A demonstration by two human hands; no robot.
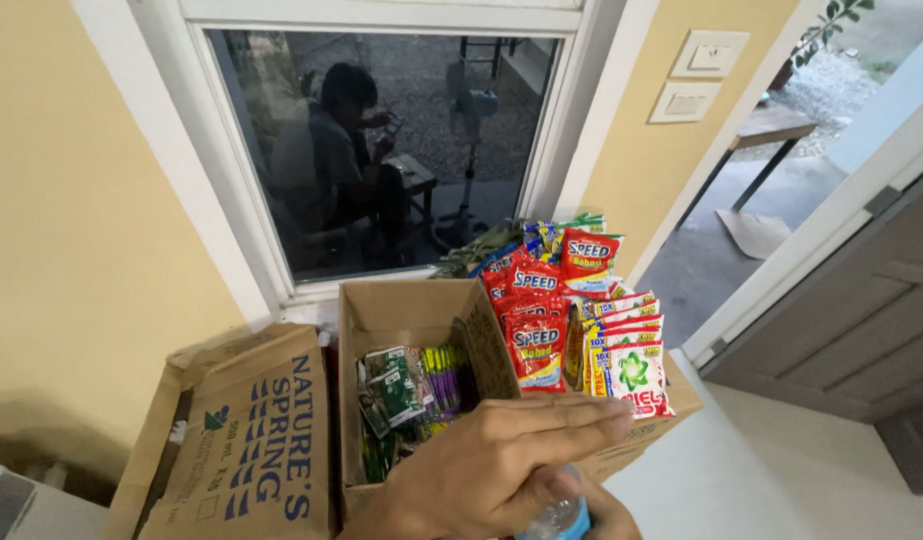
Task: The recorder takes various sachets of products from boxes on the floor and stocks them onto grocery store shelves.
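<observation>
Clear plastic bottle point(562, 518) with blue label sits at bottom frame edge, gripped from below by right hand point(607, 515), mostly cut off. Left hand point(492, 470) lies over its top, fingers straight and together, thumb on the bottle. Just behind: open cardboard box point(407, 310) of sachets point(572, 320). Closed carton point(252, 440) to its left.

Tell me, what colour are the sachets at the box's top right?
Mostly red sachets, seen in the head view.

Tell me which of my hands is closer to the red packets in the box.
Left. The left hand is just below the red packets; the right hand is lower, at the bottom edge beside the bottle.
</observation>
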